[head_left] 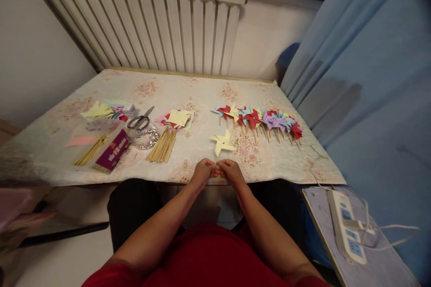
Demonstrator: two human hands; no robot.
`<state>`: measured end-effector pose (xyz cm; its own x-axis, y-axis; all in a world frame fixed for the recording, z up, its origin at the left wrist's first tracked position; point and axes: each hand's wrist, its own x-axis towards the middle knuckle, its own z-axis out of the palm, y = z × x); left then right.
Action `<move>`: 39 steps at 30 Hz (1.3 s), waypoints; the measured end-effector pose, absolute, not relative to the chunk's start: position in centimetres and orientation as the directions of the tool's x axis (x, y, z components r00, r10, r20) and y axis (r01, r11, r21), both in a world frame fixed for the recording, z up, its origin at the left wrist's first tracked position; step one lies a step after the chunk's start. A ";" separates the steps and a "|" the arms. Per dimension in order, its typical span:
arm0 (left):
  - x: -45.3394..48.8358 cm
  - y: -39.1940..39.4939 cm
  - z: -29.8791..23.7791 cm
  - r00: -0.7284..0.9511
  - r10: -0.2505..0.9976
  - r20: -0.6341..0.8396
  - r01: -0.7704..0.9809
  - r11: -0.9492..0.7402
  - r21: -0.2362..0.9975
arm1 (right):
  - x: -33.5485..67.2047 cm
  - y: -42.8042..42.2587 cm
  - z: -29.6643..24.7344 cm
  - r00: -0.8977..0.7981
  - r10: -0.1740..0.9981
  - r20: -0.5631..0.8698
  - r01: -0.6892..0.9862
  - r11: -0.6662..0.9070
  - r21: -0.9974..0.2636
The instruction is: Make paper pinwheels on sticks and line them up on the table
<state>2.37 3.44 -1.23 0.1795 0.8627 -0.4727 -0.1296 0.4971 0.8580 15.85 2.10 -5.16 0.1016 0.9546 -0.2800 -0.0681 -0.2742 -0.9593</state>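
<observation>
Head view, left to right, on a counter (117, 84) under a flowered cloth. Item: yellow paper pieces (98, 110), heaped at the far left with other colours. Item: pink paper (81, 141), nearer the front. Item: loose sticks (92, 149), beside a purple box (114, 150). Item: scissors (147, 114), lying just behind a dish of small shiny pieces (146, 138). Item: stick bundle (162, 145), laid out side by side. Item: cut paper stack (178, 118), yellow on top, at the far ends of those sticks.

Centre, front edge: my left grip (204, 171), narrow, pinching the stick of a yellow pinwheel (222, 142); my right grip (231, 171), also narrow, closed on the same stick, its lower end hidden by my fingers. Vanes point away from me, a round fastener at their middle. Step in hand, as I judge it: settling the stick on an almost complete piece. The next move, I judge, calls for a light, steady pinch low down, vanes uncrushed.

Right: assembled pinwheels (253, 119), a close row in red, yellow, blue and purple, sticks toward me. Far right, off the counter: power strip (348, 228), with cord.
</observation>
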 end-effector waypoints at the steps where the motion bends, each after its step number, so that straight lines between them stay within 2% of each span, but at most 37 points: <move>1: 2.5 3.4 -1.3 0.179 0.863 -0.473 -0.128 0.497 0.858 | 15.8 2.1 -5.1 0.099 0.955 -0.281 -0.073 -0.275 -0.959; 10: 2.8 2.9 -1.9 0.202 0.863 -0.464 -0.084 0.487 0.869 | 15.5 2.4 -4.4 0.096 0.944 -0.315 -0.085 -0.308 -0.948; 18: 2.0 4.4 -2.4 0.203 0.902 -0.381 0.099 0.368 0.924 | 15.5 2.6 -4.3 0.118 0.941 -0.317 -0.019 -0.317 -0.948; 27: 0.8 5.9 -3.0 0.268 0.894 -0.358 -0.091 0.393 0.915 | 15.3 2.6 -3.5 0.072 0.921 -0.383 -0.017 -0.383 -0.924; 39: 2.2 6.4 -3.9 0.269 0.892 -0.363 -0.181 0.417 0.891 | 15.4 2.7 -3.9 0.061 0.917 -0.394 -0.027 -0.393 -0.919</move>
